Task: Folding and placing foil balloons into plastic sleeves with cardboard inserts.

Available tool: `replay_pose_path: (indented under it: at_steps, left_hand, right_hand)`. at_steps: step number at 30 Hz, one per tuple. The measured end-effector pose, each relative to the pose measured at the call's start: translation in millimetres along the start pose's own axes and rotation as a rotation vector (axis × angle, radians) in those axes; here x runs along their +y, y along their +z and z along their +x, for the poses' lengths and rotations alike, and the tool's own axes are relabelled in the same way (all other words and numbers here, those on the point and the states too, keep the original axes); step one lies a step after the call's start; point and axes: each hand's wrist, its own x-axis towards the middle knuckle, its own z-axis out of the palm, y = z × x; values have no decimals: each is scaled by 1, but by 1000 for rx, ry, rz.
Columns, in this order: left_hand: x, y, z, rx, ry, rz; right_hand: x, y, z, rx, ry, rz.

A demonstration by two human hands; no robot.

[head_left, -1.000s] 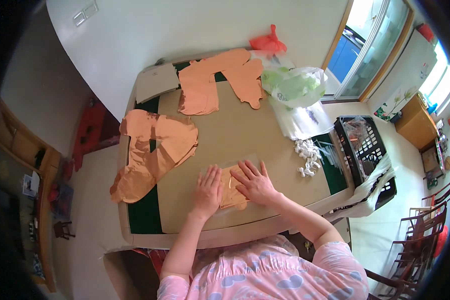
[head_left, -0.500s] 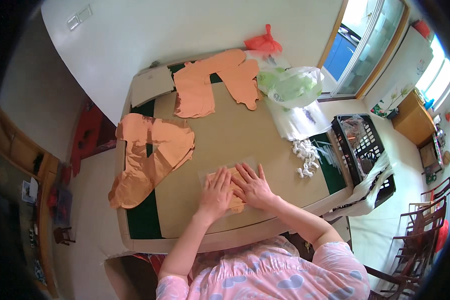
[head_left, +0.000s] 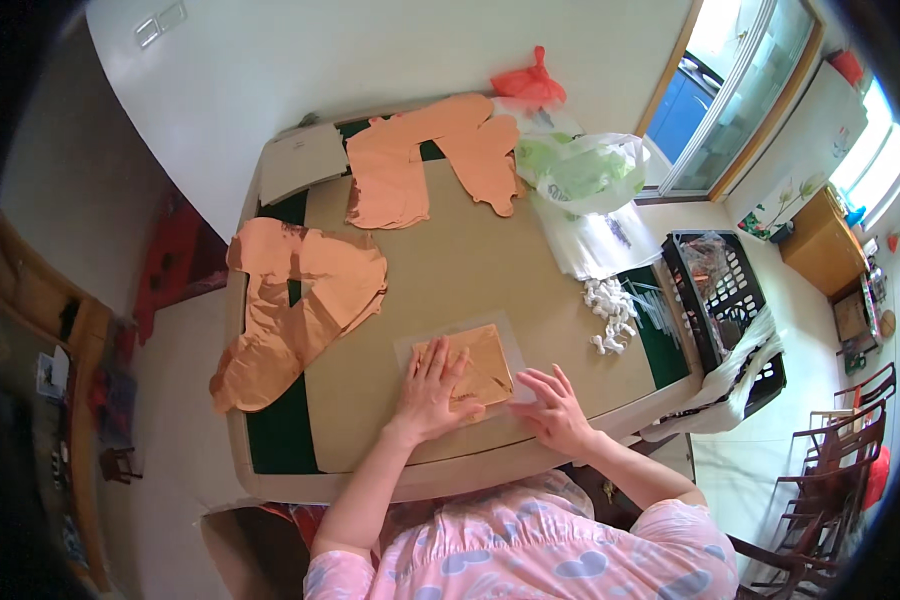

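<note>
A folded, coppery-orange piece of thin sheet (head_left: 490, 352) lies near the table's front edge, with a translucent plastic bag (head_left: 511, 338) showing as a margin around it. Flat on its left half rests my left hand (head_left: 432, 395), fingers stretched out. My right hand (head_left: 558, 412) is at the right edge of the plastic, its fingers apart and pointing left. Whether those fingertips touch the plastic is hard to make out.
Larger orange cut-out pieces lie to the left (head_left: 315, 290) and at the back (head_left: 390, 170). Plastic sheets (head_left: 605, 240), a green-white bag (head_left: 590, 175), white knotted bits (head_left: 610, 310) and a black crate (head_left: 715, 290) are on the right. Grey cardboard (head_left: 303, 165) lies back left.
My right hand has come off the folded orange piece and moved right, to the edge of the plastic. My left hand stays flat on the piece, whose right half now shows.
</note>
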Motion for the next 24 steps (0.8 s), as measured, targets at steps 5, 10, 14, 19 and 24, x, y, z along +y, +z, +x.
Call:
replay_pose_path:
  at_steps: [5,10,14,19,24]
  left_hand:
    - [5,-10,3,-42,33,-10]
    - [-10,-6,3,-74,-69,-188]
    - [-19,-20,8,-140,-189,-619]
    - [-27,-29,13,-247,-248,-795]
    - [-33,-35,16,-326,-267,-937]
  right_hand:
    - [-6,4,1,59,144,-114]
    - [-11,-16,21,-86,95,-128]
    - [9,-30,27,-359,-72,-165]
    - [20,-6,37,-357,-213,-165]
    - [13,10,55,-304,-232,-112]
